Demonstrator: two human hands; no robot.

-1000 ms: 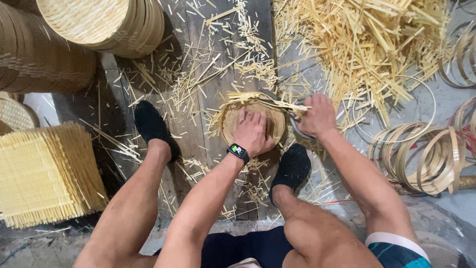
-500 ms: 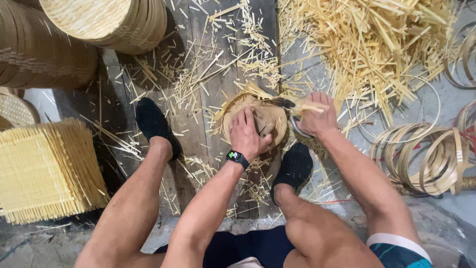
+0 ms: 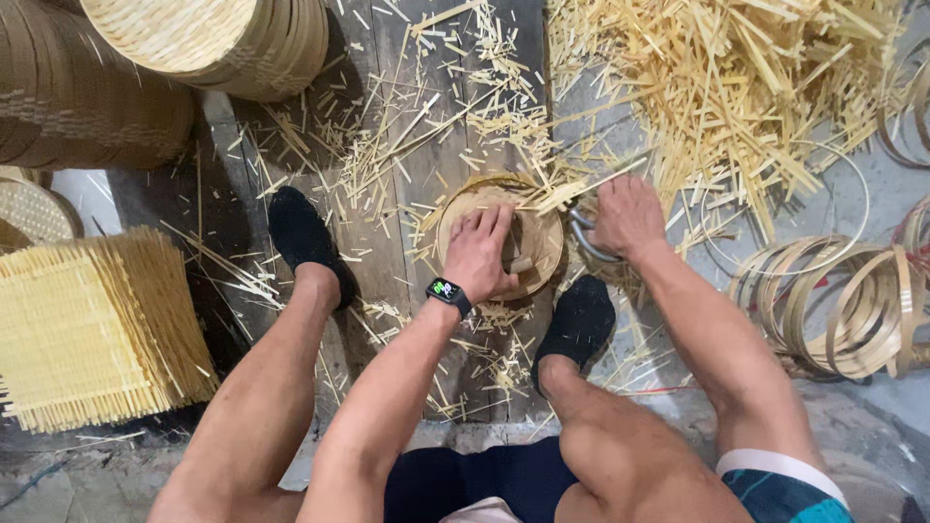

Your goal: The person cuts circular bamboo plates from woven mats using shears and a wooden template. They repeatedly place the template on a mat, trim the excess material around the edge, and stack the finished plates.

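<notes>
Left hand (image 3: 481,250) presses flat on the basket (image 3: 542,237); right hand (image 3: 628,215) grips shears (image 3: 581,237) just beside, which could nick fingers.

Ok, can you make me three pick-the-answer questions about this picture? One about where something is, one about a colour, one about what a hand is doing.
1. Where is the square stack of woven mats?
A. left of the legs
B. under the right hand
C. on the lap

2. What colour are the shoes?
A. white
B. black
C. red

3. What is the left hand doing?
A. waving in the air
B. pressing on the round woven piece
C. holding a cup

Answers: 1 A, it lies at the picture's left; 2 B, both look black; 3 B, the palm lies flat on it.
</notes>
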